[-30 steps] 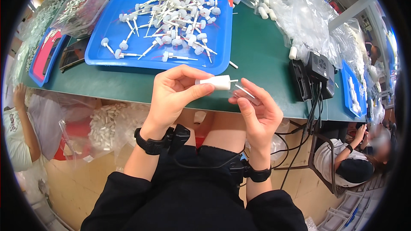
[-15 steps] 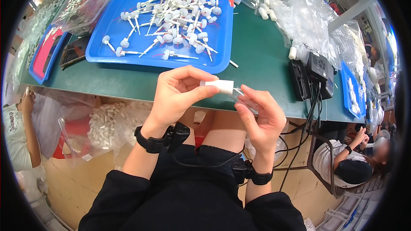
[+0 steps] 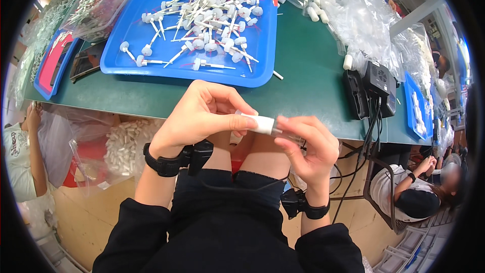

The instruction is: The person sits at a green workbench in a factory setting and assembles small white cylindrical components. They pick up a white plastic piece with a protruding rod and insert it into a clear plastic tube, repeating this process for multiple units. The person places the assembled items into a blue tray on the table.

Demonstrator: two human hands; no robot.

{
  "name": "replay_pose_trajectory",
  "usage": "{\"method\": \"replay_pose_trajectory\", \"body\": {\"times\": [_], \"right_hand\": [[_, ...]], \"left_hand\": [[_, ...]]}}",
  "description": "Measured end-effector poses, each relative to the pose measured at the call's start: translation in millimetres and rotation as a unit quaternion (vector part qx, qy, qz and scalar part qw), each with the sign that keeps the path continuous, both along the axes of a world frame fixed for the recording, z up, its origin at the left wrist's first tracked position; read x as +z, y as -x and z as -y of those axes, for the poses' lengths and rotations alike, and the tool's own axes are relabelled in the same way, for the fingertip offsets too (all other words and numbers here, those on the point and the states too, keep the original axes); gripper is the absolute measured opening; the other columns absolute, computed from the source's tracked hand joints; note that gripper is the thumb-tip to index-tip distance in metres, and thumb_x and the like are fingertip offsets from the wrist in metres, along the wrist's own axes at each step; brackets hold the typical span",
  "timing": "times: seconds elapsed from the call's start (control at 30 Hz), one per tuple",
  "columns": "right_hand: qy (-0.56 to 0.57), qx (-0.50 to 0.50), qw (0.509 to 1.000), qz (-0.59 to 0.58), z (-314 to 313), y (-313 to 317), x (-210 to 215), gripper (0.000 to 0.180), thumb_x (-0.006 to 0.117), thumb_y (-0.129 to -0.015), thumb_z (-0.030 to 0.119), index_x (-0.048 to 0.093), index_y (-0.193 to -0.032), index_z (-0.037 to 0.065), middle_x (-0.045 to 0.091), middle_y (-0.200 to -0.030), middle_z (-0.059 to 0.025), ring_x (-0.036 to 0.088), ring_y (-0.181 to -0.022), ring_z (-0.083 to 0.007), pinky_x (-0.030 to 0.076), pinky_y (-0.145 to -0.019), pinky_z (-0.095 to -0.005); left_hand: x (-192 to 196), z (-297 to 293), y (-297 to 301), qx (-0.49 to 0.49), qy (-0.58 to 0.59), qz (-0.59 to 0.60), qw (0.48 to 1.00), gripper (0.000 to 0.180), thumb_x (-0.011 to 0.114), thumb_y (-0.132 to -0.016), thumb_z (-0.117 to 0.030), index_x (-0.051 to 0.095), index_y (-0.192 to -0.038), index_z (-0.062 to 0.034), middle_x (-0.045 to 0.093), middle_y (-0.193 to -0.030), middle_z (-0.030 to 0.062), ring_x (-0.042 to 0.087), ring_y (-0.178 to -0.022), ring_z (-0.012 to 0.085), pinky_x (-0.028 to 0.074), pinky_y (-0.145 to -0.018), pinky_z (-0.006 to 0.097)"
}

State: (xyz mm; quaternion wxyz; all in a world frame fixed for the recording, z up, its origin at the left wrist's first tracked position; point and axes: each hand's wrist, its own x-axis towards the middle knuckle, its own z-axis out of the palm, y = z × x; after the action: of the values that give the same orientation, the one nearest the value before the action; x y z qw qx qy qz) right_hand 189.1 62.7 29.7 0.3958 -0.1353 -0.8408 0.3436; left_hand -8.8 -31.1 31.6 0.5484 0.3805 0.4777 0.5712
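Pinched between the thumb and fingers of my left hand (image 3: 204,117) is a short white cylinder (image 3: 263,124), held just past the near table edge above my lap. Its right end meets a clear tube-like piece (image 3: 289,135), which the fingers and thumb of my right hand (image 3: 317,147) close around. How far the clear piece overlaps the cylinder is hard to see, as my fingers and blur cover it. Beyond my hands, a blue tray (image 3: 116,63) holds a pile of small white stick-like parts (image 3: 212,17) with round translucent caps and thin red wires.
A green table (image 3: 308,65) spans the front. Black boxes with cables (image 3: 378,82), clear plastic bags (image 3: 361,25) and loose white cylinders (image 3: 316,12) lie at right. A pink-lined blue tray (image 3: 54,65) is at left. A bag of white pieces (image 3: 129,146) sits below. People sit on both sides.
Both hands have come down toward my lap with the white cylinder, which now tilts slightly down to the right. My right fingers are nearer its end.
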Motion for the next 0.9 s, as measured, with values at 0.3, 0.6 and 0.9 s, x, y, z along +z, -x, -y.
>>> {"method": "replay_pose_trajectory", "body": {"times": [0.3, 0.6, 0.9], "right_hand": [[-0.004, 0.001, 1.0, 0.029, 1.5, -5.8, 9.1, 0.029, 0.073, -0.068, -0.001, 0.068, -0.097, 0.002, 0.065, -0.085, -0.0091, 0.065, -0.072, -0.0185, 0.054, -0.062, -0.0267], [0.396, 0.06, 0.914, -0.062, 30.2, -3.1, 21.9, 0.027, 0.069, -0.075, -0.002, 0.066, -0.101, 0.0, 0.066, -0.09, -0.0107, 0.065, -0.079, -0.018, 0.053, -0.068, -0.027], [0.111, 0.027, 0.993, 0.03, 30.0, -8.4, 18.3, 0.026, 0.074, -0.07, 0.002, 0.069, -0.095, 0.002, 0.068, -0.088, -0.0099, 0.066, -0.077, -0.02, 0.052, -0.066, -0.026]], "left_hand": [[4.3, 14.0, -13.0, 0.081, 0.004, 0.021, 0.996, 0.011, 0.067, -0.073, 0.009, 0.064, -0.083, 0.0071, 0.066, -0.087, 0.0169, 0.065, -0.082, 0.0189, 0.054, -0.073, 0.028], [5.5, 39.5, -39.3, 0.178, -0.218, -0.231, 0.931, 0.022, 0.074, -0.065, 0.008, 0.067, -0.084, 0.003, 0.067, -0.086, 0.0169, 0.067, -0.079, 0.0226, 0.053, -0.066, 0.028], [2.3, 44.8, -47.9, 0.204, -0.226, -0.259, 0.917, 0.016, 0.068, -0.07, 0.011, 0.068, -0.084, 0.0032, 0.066, -0.087, 0.0161, 0.066, -0.069, 0.02, 0.053, -0.057, 0.024]]}}
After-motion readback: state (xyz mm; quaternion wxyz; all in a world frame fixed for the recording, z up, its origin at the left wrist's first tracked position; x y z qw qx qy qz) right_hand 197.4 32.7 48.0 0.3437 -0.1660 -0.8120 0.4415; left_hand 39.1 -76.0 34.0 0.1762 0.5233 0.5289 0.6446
